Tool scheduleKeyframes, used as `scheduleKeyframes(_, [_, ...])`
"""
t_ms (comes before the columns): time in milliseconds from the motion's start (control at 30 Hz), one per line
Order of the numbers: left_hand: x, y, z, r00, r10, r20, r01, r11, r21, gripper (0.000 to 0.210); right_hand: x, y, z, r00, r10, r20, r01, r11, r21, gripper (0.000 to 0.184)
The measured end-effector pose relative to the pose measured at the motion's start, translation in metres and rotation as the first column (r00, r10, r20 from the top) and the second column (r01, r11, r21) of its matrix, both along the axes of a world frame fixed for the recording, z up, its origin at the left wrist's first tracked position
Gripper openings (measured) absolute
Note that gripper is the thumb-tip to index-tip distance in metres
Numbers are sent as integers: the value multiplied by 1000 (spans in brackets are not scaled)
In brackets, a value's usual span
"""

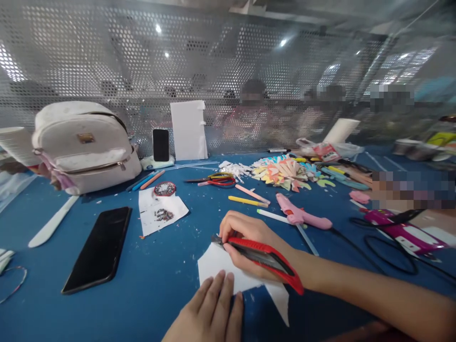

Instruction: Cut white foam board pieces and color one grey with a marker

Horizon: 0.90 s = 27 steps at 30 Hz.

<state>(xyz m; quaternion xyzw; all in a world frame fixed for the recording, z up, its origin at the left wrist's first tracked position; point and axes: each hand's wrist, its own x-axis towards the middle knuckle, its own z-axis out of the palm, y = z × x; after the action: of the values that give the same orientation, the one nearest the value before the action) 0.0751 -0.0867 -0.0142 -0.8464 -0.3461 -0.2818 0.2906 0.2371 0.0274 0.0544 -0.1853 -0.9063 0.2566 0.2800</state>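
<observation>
My right hand (254, 240) grips a red and black utility knife (265, 256) like a pen. Its blade end points left, over the upper edge of a white sheet of paper (212, 266). Flat on the lower left part of that sheet lies my left hand (212, 308), its fingers stretched out and holding nothing. A narrow pointed strip of the white paper (280, 299) sticks out below the knife's handle. Whether the blade touches the paper is hard to make out.
A black phone (98, 249) lies at left, before a white backpack (81, 147). Beyond my right hand are a pink glue gun (301, 213) with its cord, markers (247, 201), red-handled scissors (221, 179) and a heap of coloured paper pieces (281, 171). A perforated screen (199, 61) stands behind.
</observation>
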Motion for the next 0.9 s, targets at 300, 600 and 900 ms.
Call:
scheduleKeyframes(300, [-3,-9,-11,998,38,-45,-40,998,-40,40,-4,-5,-7,1000,18,19,-20,993,118,18])
scheduleKeyframes(600, [-2,-8,-10,999,25,-45,-26,999,-28,34,-3,-9,-3,1000,-17,23,13,988,154,18])
scheduleKeyframes(900, [-2,-6,-7,1000,25,-9,-24,1000,7,36,-6,-10,0,1000,-16,11,13,983,184,18])
